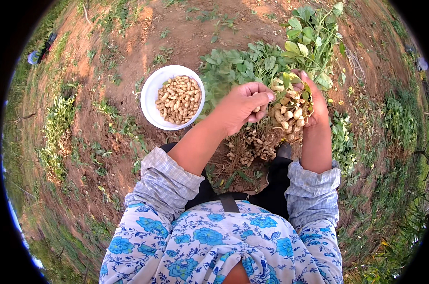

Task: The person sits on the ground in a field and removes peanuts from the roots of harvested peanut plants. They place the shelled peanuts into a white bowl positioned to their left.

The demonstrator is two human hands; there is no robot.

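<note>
My right hand grips an uprooted peanut plant near its base, leaves upward and a cluster of pods hanging toward me. Beside that cluster, my left hand has its thumb and fingers closed, with a peanut pod showing under them. To the left stands a white plastic bowl on the soil, partly filled with loose peanut pods. More peanut plants lie on the ground past my hands, and a heap of pods with roots rests between my feet.
Pulled peanut plants lie in piles at the left and the right. Bare reddish soil with scattered weeds stretches ahead. My dark shoe is close to the pod heap. A tangle of pale string-like strands lies at the right.
</note>
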